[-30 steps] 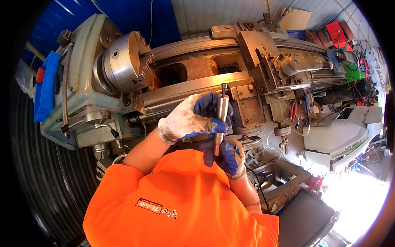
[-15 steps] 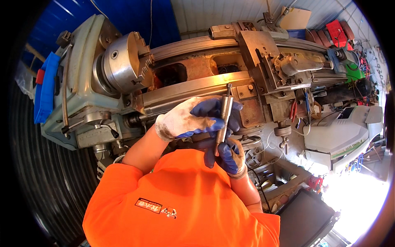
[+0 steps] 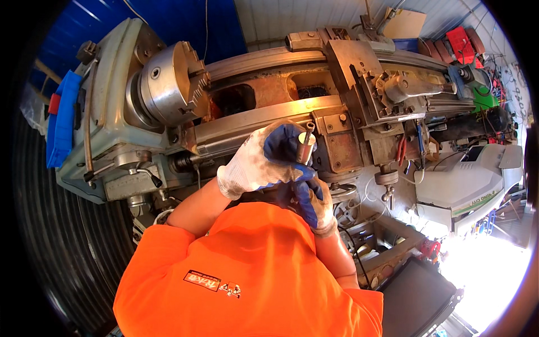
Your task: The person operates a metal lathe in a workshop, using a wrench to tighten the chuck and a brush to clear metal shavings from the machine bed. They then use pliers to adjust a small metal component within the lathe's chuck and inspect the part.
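Observation:
Both my hands wear white gloves with blue palms, stained dark. My left hand (image 3: 268, 156) is closed round a stepped metal shaft (image 3: 305, 147) with a shiny thicker body and a thin dark end. That thin end points up and away from me, foreshortening the shaft. My right hand (image 3: 315, 206) is closed at the shaft's lower end, just below the left; its fingertips and that end are hidden. Beyond my hands lies a lathe, with its jawed chuck (image 3: 168, 84) at the left and its tool post (image 3: 396, 90) at the right.
A blue bin (image 3: 63, 121) hangs at the lathe's left end. Red-handled pliers (image 3: 401, 150) hang below the carriage. A handwheel (image 3: 343, 194) is close to my right hand. At the right are a pale machine cover (image 3: 457, 182) and a metal frame (image 3: 401, 238) holding loose parts.
The shaft has tipped, its thin end now facing more toward the view, its lower part hidden. My left hand has shifted slightly up and wrapped further round it.

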{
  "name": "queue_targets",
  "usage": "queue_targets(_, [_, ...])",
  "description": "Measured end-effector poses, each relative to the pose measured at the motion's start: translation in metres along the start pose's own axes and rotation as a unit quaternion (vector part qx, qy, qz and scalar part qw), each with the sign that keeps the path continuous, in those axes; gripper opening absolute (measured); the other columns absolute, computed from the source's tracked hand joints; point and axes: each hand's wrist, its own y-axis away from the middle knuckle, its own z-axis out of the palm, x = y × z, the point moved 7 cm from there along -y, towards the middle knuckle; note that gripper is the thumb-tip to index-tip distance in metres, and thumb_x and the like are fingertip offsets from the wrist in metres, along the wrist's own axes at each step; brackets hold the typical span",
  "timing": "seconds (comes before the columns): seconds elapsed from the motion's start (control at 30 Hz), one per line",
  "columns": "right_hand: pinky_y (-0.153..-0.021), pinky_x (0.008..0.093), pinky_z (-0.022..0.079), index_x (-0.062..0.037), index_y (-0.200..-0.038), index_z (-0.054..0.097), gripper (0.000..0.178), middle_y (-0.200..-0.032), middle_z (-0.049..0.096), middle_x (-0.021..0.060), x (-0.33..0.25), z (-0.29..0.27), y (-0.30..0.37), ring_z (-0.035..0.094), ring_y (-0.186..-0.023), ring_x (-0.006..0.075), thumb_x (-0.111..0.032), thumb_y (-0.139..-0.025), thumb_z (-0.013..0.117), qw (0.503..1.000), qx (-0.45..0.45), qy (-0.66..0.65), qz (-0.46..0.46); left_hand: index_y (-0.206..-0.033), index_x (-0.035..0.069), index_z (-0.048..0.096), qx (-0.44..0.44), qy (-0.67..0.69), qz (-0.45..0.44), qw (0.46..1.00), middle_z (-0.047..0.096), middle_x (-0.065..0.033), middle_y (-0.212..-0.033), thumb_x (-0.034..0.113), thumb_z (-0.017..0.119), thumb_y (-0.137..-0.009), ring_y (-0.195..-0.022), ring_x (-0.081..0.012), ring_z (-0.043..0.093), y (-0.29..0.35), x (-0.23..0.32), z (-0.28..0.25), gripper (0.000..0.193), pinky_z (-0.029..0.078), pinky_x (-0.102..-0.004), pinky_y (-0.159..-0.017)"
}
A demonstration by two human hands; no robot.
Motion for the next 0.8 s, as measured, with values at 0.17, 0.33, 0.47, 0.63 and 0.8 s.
queue_targets(0.17, [-0.083, 0.0306, 0.052, 0.0042, -0.126, 0.056, 0.033, -0.102, 0.067, 0.012, -0.01, -0.016, -0.008, 0.064, -0.091, 0.0179, -0.012, -0.097, 0.059, 0.978, 0.07, 0.175, -0.092, -0.118, 0.002, 0.058, 0.058, -0.142, 0.007, 0.988, 0.066, -0.0043, -0.105, 0.002, 0.08, -0.08, -0.097, -0.009, 0.059, 0.007, 0.008, 0.0, 0.044, 0.05, -0.0289, -0.088])
queue_targets(0.33, [-0.08, 0.0284, 0.051, 0.0043, -0.119, 0.062, 0.027, -0.096, 0.069, 0.0133, -0.054, -0.039, -0.001, 0.065, -0.088, 0.016, -0.005, -0.094, 0.056, 0.955, 0.207, 0.171, -0.123, -0.114, 0.0, 0.063, 0.096, -0.294, 0.052, 0.95, 0.066, -0.0073, -0.098, 0.0, 0.072, -0.075, -0.087, -0.0161, 0.061, 0.003, 0.016, 0.002, 0.04, 0.05, -0.0308, -0.082])
queue_targets(0.47, [-0.071, 0.0346, 0.053, 0.0018, -0.099, 0.064, 0.017, -0.085, 0.066, 0.015, -0.094, -0.037, 0.01, 0.067, -0.075, 0.0255, -0.009, -0.085, 0.063, 0.872, 0.184, 0.389, -0.235, -0.117, 0.011, 0.065, 0.029, -0.472, 0.072, 0.878, 0.064, -0.0131, -0.107, 0.011, 0.075, -0.071, -0.098, -0.034, 0.062, -0.002, 0.01, 0.012, 0.047, 0.049, -0.0433, -0.088])
queue_targets(0.63, [-0.058, 0.0454, 0.046, -0.0025, -0.076, 0.06, 0.021, -0.069, 0.057, 0.0191, -0.08, -0.052, 0.013, 0.058, -0.065, 0.0408, -0.018, -0.087, 0.069, 0.83, 0.218, 0.481, -0.177, -0.121, 0.013, 0.065, -0.048, -0.55, 0.011, 0.834, 0.062, -0.0127, -0.106, 0.017, 0.075, -0.072, -0.101, -0.0337, 0.06, -0.003, -0.031, 0.024, 0.05, 0.045, -0.0418, -0.091])
queue_targets(0.8, [-0.058, 0.0382, 0.047, 0.0004, -0.083, 0.065, 0.024, -0.071, 0.062, 0.0187, -0.051, -0.088, 0.032, 0.061, -0.061, 0.0266, -0.021, -0.094, 0.061, 0.871, 0.219, 0.437, -0.055, -0.122, 0.009, 0.064, -0.094, -0.499, -0.008, 0.862, 0.061, -0.0175, -0.106, 0.01, 0.073, -0.074, -0.095, -0.0374, 0.062, -0.009, -0.063, 0.045, 0.049, 0.051, -0.0432, -0.083])
